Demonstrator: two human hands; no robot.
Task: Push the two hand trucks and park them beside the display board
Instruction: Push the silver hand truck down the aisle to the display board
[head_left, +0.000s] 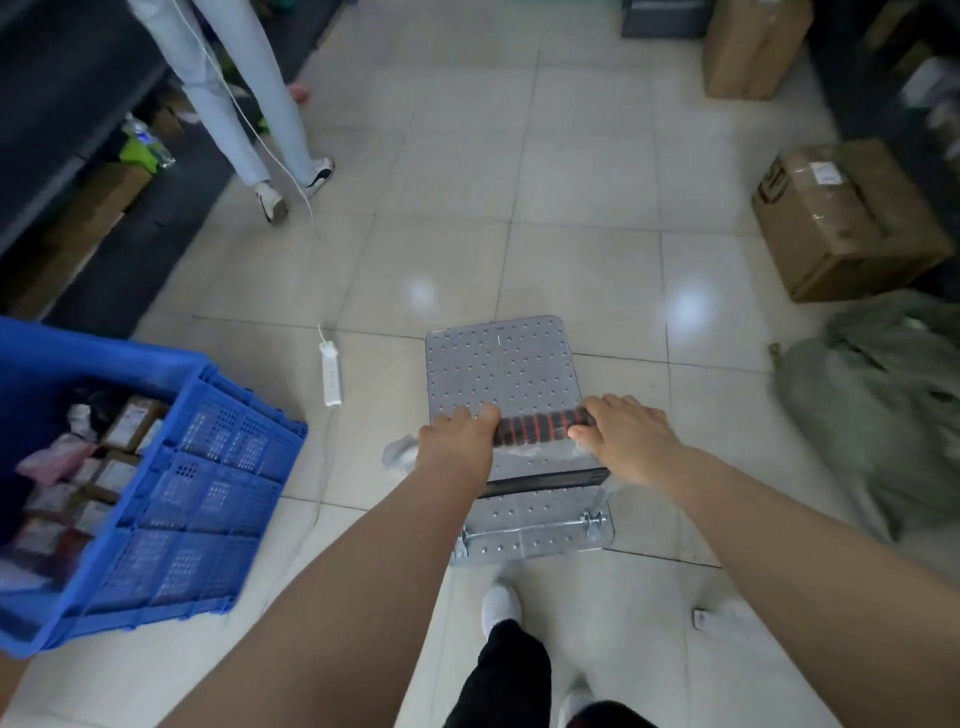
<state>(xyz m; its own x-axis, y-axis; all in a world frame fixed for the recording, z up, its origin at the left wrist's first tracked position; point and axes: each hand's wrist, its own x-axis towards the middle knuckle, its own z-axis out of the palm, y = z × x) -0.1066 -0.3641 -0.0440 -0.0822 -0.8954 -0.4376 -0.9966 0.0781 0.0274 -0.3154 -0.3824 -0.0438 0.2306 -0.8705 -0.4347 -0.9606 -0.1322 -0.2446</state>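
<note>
Here, left hand (457, 434), right hand (623, 436), each grip clamped on hand truck (501, 364) handle (540, 427), platform below.

1. The hand truck (506, 374) has a flat grey metal deck dotted with small studs, standing level on the tiled floor.
2. Its handle bar (537, 427), wrapped in black and red grip, crosses above the deck's near part.
3. Clear plastic wrap clings to the handle's ends.

Glossy pale tiled floor (571, 171), dim shelving (62, 93)
</note>
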